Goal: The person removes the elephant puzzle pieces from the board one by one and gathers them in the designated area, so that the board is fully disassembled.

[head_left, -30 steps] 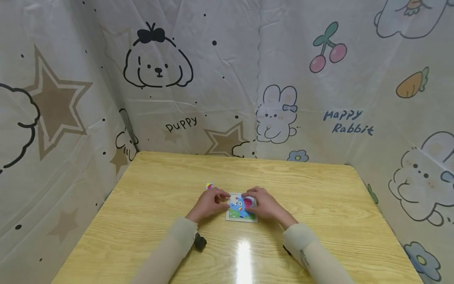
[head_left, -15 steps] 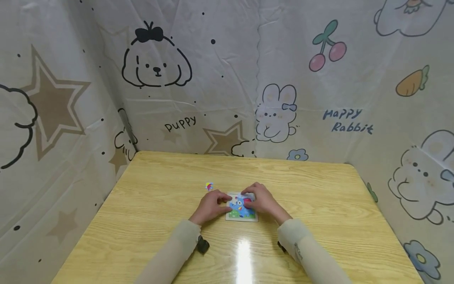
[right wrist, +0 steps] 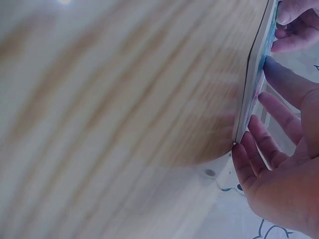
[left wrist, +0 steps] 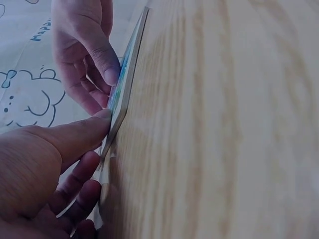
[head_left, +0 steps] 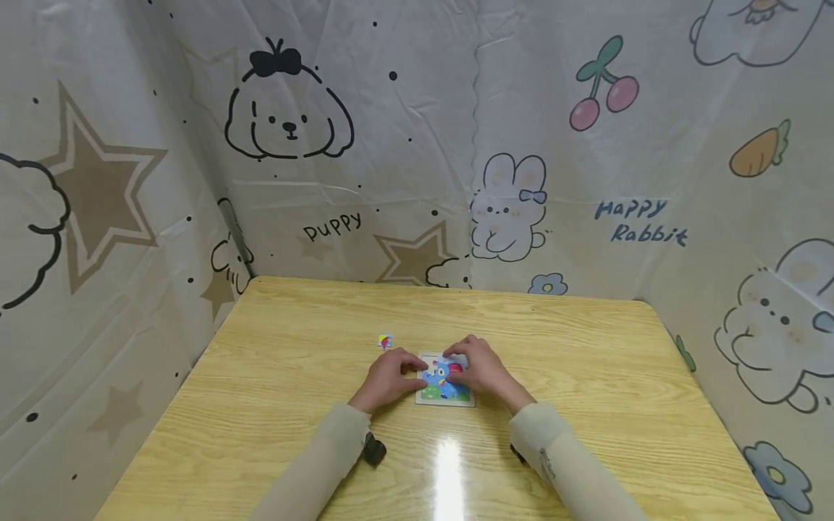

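Note:
On the table lies a small jigsaw puzzle (head_left: 431, 394) in a pale frame, with a blue elephant on green ground. My left hand (head_left: 386, 380) is at its left side, thumb and fingertips on that edge. In the left wrist view the left thumb (left wrist: 94, 127) bears on the puzzle's face, other fingers curled beside the board. From the right, my right hand (head_left: 485, 370) holds a piece with the red ear (head_left: 455, 368) between thumb and fingers, flat within the picture. In the right wrist view the right thumb (right wrist: 284, 74) touches the face and the fingers reach its edge.
A loose puzzle piece (head_left: 385, 341), yellow, red and light blue, lies beyond my left hand. The wooden table (head_left: 313, 311) meets a printed curtain (head_left: 417, 145) at its back and sides. A black device (head_left: 374, 449) sits at the left cuff.
The piece with the red ear, under my right hand, has settled flatter into the picture. Both wrists have shifted slightly inward. The loose piece stays put and now shows more fully.

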Available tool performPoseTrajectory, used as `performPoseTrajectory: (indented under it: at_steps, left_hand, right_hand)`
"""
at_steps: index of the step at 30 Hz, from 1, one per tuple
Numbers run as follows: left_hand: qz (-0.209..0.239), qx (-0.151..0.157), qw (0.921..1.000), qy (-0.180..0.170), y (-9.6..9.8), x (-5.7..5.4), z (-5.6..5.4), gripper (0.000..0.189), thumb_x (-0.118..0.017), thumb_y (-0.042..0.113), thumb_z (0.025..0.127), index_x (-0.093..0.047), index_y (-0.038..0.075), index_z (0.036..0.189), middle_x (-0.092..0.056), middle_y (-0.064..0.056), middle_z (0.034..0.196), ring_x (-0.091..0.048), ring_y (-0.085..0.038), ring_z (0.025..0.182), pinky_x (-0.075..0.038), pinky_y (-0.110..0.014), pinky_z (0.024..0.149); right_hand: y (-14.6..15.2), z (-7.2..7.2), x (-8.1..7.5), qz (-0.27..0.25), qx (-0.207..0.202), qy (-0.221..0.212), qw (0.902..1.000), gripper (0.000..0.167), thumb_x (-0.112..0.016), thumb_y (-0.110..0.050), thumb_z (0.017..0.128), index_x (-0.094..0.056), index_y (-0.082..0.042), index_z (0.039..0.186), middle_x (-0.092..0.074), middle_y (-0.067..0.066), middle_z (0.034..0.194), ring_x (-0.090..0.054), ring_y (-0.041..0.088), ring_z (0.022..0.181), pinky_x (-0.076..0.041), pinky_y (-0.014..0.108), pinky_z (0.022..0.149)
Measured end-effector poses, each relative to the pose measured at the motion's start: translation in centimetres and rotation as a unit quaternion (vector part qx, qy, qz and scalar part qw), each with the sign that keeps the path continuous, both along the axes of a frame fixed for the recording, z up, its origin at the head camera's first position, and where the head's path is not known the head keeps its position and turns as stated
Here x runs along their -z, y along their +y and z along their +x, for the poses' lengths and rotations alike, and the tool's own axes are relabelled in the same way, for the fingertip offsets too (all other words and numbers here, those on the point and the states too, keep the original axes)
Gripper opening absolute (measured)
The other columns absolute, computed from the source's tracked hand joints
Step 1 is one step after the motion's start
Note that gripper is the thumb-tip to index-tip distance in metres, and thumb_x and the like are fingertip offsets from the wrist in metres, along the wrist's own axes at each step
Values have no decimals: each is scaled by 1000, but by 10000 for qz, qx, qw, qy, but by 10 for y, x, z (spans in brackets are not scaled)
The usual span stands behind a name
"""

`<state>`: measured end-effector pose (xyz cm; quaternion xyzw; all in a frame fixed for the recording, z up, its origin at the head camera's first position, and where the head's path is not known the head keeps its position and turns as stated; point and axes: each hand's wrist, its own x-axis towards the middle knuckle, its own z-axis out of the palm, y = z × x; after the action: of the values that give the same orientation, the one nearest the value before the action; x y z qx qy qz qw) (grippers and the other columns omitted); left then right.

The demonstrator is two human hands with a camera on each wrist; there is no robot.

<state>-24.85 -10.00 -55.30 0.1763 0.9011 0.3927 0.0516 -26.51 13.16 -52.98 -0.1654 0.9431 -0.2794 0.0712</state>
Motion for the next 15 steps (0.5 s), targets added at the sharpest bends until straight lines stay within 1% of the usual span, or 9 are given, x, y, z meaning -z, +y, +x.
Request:
performPoseTrajectory:
  at_steps: [6,15]
  left_hand:
    - [-3,12,10000,-15,1,-3,0,23,-85,24,88,-80,15,108,-68,1,101,-55,-14,89,-47,-32,82]
    - [61,-18,10000,-63,2,-1,-2,23,-85,24,87,-78,16,108,-69,2,102,-55,-13,88,-46,-30,81]
  right_hand:
    - [0,1,-1,-43,53,-27,10000,33,-86,-22,86,-78,-15,118,-62,9,121,-54,31,117,-47,50,102]
    - [0,0,0,-47,54,-35,10000,33,-86,-22,86,-79,-15,117,-62,9,123,-54,32,119,-46,50,104]
